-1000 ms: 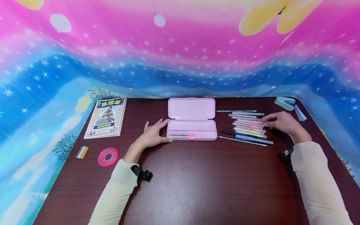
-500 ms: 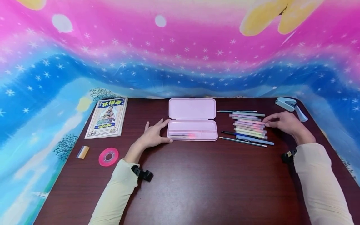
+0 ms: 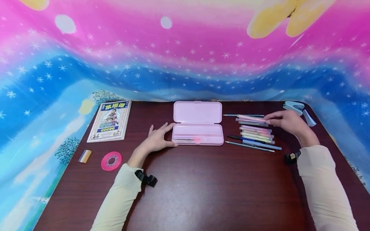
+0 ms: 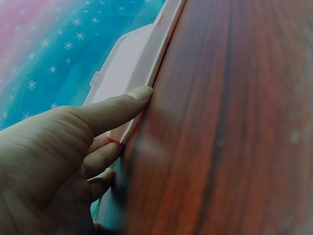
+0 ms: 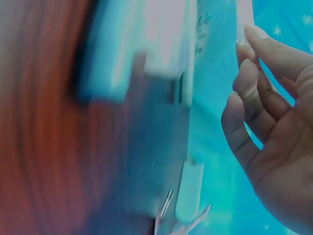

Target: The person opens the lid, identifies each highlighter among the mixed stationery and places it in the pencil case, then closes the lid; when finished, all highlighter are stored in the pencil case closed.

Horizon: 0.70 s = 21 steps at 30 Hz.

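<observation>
Moved: right hand (image 3: 284, 122) up and away from the pen row since a second ago, now carrying one pink pen (image 3: 251, 118) off the stack; gap left in the row where it lay.
Unmoved: left hand (image 3: 157, 138), same spot against the case.
Right hand: fingers curled lightly, fingertips pinching the near end of the pink pen; barrel reaching out leftward past the fingertips, roughly level, hovering over the far end of the pen row (image 3: 255, 133). Grip blurred in the wrist view, so depth of hold hard to judge.
Left hand: flat and relaxed on the table (image 3: 202, 186), fingers straight, fingertips (image 4: 141, 93) pressed to the short side wall of the pink pencil case (image 3: 198, 134); nothing gripped.
Case: open, lid (image 3: 197, 111) laid back on the far side, tray just right of the left fingertips and well to the left of the right hand; a few pens (image 3: 188, 139) already lying along its near edge.
Doing it well: probably best to keep the pen level and parallel to the tray's long side, carry high enough to clear the tray's right wall, lower lengthwise beside the pens already there, release only once resting.
Bracing: steady press from the left fingertips likely enough to stop the light case sliding.
Risk: end-only pinch, so possible droop or swing of the free tip; a catch on the rim could flick it out.
Nearby: stapler (image 3: 293, 106) just beyond the right hand.
</observation>
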Each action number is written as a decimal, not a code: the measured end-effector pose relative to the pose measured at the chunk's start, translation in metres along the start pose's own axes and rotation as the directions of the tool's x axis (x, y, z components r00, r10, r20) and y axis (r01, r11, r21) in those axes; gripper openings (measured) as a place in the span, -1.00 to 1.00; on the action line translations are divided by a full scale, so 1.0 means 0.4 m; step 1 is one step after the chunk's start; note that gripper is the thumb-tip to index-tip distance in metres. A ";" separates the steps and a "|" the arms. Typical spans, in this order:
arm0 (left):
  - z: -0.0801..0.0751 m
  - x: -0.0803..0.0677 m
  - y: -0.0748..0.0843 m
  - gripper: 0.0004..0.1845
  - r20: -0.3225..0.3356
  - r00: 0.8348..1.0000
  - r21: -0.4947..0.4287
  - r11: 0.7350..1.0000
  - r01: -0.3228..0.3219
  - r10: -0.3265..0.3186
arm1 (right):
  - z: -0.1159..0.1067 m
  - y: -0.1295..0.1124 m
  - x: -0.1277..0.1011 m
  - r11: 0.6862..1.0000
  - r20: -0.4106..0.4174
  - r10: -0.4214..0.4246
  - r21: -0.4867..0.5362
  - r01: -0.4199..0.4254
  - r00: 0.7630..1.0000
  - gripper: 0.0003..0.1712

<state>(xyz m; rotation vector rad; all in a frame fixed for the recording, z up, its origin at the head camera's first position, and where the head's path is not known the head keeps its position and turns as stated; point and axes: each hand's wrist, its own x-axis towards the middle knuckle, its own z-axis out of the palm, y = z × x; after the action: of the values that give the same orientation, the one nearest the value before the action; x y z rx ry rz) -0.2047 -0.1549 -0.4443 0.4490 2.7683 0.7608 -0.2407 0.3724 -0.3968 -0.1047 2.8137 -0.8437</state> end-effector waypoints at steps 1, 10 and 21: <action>0.000 -0.001 0.000 0.03 0.001 1.000 -0.001 1.000 0.001 -0.001 | 0.003 -0.011 0.003 1.000 -0.004 -0.009 0.000 0.009 1.000 -0.55; 0.000 0.004 -0.001 0.03 -0.003 1.000 -0.004 1.000 -0.001 0.001 | 0.046 -0.138 0.052 0.986 -0.040 -0.162 0.023 0.163 0.986 -0.76; -0.001 0.002 -0.003 0.03 0.001 1.000 -0.006 1.000 0.000 0.000 | 0.145 -0.273 0.107 0.958 0.004 -0.285 0.025 0.285 0.958 -0.82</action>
<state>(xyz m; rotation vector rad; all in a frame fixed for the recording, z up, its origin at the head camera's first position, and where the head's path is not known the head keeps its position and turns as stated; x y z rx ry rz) -0.2057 -0.1558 -0.4448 0.4478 2.7648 0.7683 -0.2690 0.2448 -0.3915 -0.5205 2.8205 -0.9318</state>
